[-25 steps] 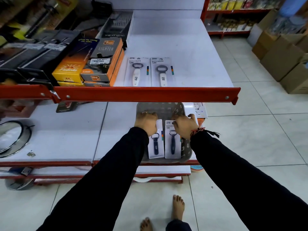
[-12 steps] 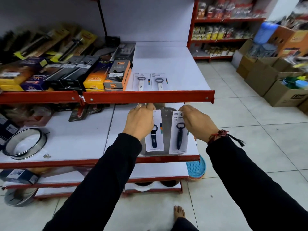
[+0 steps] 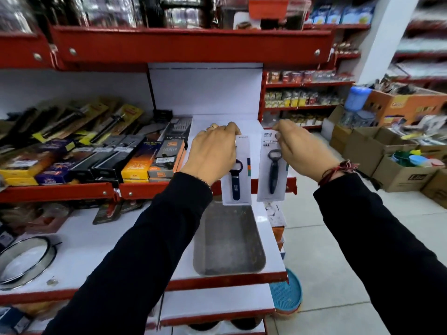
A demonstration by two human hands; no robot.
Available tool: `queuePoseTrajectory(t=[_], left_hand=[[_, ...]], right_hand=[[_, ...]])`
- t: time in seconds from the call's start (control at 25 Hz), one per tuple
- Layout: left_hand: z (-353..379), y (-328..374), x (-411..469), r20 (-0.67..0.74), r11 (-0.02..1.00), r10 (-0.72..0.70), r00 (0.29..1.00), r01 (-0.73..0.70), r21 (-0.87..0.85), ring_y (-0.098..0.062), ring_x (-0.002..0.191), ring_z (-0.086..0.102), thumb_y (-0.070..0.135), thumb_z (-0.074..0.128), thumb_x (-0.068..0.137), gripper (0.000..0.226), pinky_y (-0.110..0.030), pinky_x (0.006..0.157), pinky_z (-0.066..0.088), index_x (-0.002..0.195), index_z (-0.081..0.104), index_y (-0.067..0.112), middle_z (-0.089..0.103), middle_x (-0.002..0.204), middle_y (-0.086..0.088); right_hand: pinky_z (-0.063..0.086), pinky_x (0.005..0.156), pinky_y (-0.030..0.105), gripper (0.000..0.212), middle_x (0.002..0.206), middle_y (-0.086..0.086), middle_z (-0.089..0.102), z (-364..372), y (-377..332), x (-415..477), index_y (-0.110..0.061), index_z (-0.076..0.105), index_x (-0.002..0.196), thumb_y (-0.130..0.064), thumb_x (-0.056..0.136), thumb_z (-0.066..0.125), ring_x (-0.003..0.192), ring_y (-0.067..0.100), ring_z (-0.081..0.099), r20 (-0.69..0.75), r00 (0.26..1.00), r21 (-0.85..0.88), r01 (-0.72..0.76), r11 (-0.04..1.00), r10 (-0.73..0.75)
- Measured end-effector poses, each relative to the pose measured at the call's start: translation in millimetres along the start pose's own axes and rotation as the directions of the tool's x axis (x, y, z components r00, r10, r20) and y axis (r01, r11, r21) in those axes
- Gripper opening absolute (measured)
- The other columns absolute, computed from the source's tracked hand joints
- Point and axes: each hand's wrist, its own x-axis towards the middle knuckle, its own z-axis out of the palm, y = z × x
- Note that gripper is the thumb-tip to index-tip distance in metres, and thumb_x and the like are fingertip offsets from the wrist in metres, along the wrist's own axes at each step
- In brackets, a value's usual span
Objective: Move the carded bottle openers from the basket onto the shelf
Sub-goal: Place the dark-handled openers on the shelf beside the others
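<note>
My left hand grips the top of a white card with a dark blue bottle opener. My right hand pinches the top of a second carded dark opener. Both cards hang upright in front of the red edge of the middle shelf, above the grey basket. The basket lies on the lower white shelf and looks empty. The carded openers seen earlier on the middle shelf are hidden behind my hands.
Boxed lighters and kitchen tools fill the middle shelf's left part. A round metal sieve sits on the lower shelf at left. A blue strainer sticks out below. Cardboard boxes stand on the floor at right.
Both hands have lifted the two carded openers out of the basket, up to the height of the middle shelf. The view has tilted upward.
</note>
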Motion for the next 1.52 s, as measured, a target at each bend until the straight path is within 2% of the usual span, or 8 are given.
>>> queuePoseTrajectory(t=[0.24, 0.36, 0.52, 0.72, 0.96, 1.24, 1.4, 1.52], left_hand=[[12.4, 0.1, 90.6, -0.053, 1.0, -0.015, 0.998, 0.015, -0.001, -0.032, 0.105, 0.061, 0.003, 0.044, 0.092, 0.039, -0.036, 0.073, 0.04, 0.128, 0.056, 0.01, 0.071, 0.105, -0.014], [41.0, 1.2, 117.9, 0.114, 0.999, -0.037, 0.993, 0.036, 0.016, -0.033, 0.105, 0.061, 0.001, 0.046, 0.09, 0.043, -0.037, 0.076, 0.044, 0.131, 0.053, 0.009, 0.068, 0.107, -0.015], [88.6, -4.2, 136.9, 0.408, 0.991, -0.101, 0.907, 0.128, -0.039, -0.031, 0.113, 0.061, 0.008, 0.048, 0.095, 0.039, -0.036, 0.084, 0.044, 0.133, 0.05, 0.011, 0.065, 0.122, -0.011], [126.0, -17.1, 131.6, 0.537, 0.973, -0.1, 0.837, 0.195, -0.123, -0.03, 0.122, 0.056, 0.006, 0.04, 0.095, 0.042, -0.04, 0.101, 0.047, 0.135, 0.052, 0.012, 0.06, 0.134, -0.01], [161.5, -14.9, 119.0, 0.523, 0.993, -0.099, 0.847, 0.12, -0.005, -0.029, 0.127, 0.047, 0.016, 0.041, 0.097, 0.039, -0.043, 0.109, 0.031, 0.131, 0.061, 0.02, 0.053, 0.136, -0.007], [167.3, -24.3, 100.2, 0.537, 0.997, -0.044, 0.842, 0.073, -0.034, -0.023, 0.13, 0.05, 0.02, 0.035, 0.1, 0.043, -0.043, 0.115, 0.023, 0.137, 0.056, 0.024, 0.061, 0.138, 0.0], [130.8, -59.1, 98.1, 0.559, 0.998, -0.057, 0.827, 0.051, 0.027, -0.022, 0.141, 0.042, 0.028, 0.036, 0.101, 0.043, -0.054, 0.122, -0.004, 0.141, 0.051, 0.03, 0.06, 0.14, 0.0], [97.6, -94.6, 92.9, 0.699, 0.988, -0.141, 0.701, 0.054, 0.145, -0.017, 0.155, 0.013, 0.038, 0.041, 0.097, 0.046, -0.065, 0.107, -0.031, 0.143, 0.047, 0.041, 0.049, 0.152, 0.004]], right_hand=[[0.046, 0.079, 0.04, 0.026, 0.114, 0.019, 0.06, -3.8, 44.6, 72.1, -0.001, 0.05, 0.12, -0.009, 0.1, 0.036, 0.102, 0.036, 0.058, -0.001, 1.0, -0.023, -0.018, 1.0, 0.018], [0.045, 0.083, 0.038, 0.03, 0.118, 0.023, 0.06, 18.0, 66.9, 95.3, 0.002, 0.05, 0.124, -0.006, 0.099, 0.036, 0.107, 0.039, 0.059, 0.096, 0.995, -0.006, -0.029, 1.0, 0.029], [0.045, 0.082, 0.037, 0.032, 0.119, 0.022, 0.062, 56.9, 95.4, 112.3, 0.001, 0.049, 0.126, -0.005, 0.097, 0.039, 0.106, 0.038, 0.06, 0.258, 0.961, 0.005, -0.109, 0.994, 0.104], [0.043, 0.092, 0.036, 0.035, 0.123, 0.021, 0.054, 93.4, 108.0, 118.1, -0.002, 0.057, 0.127, -0.008, 0.098, 0.039, 0.11, 0.038, 0.058, 0.382, 0.916, 0.004, -0.136, 0.991, 0.124], [0.052, 0.094, 0.04, 0.032, 0.127, 0.008, 0.052, 118.0, 116.9, 118.0, -0.021, 0.069, 0.119, -0.019, 0.095, 0.048, 0.108, 0.028, 0.061, 0.479, 0.849, -0.106, -0.194, 0.975, 0.221], [0.046, 0.104, 0.046, 0.045, 0.139, 0.006, 0.055, 127.7, 107.0, 104.3, -0.022, 0.045, 0.143, -0.029, 0.099, 0.042, 0.124, 0.028, 0.055, 0.548, 0.785, -0.078, -0.296, 0.952, 0.289], [0.042, 0.106, 0.047, 0.044, 0.133, -0.002, 0.058, 116.3, 90.8, 109.2, -0.028, 0.049, 0.139, -0.042, 0.098, 0.046, 0.123, 0.025, 0.055, 0.467, 0.862, 0.004, -0.226, 0.974, 0.198], [0.035, 0.112, 0.046, 0.046, 0.141, -0.007, 0.053, 111.1, 61.0, 115.7, -0.034, 0.051, 0.138, -0.05, 0.094, 0.052, 0.13, 0.02, 0.052, 0.495, 0.867, 0.139, -0.153, 0.978, 0.065]])
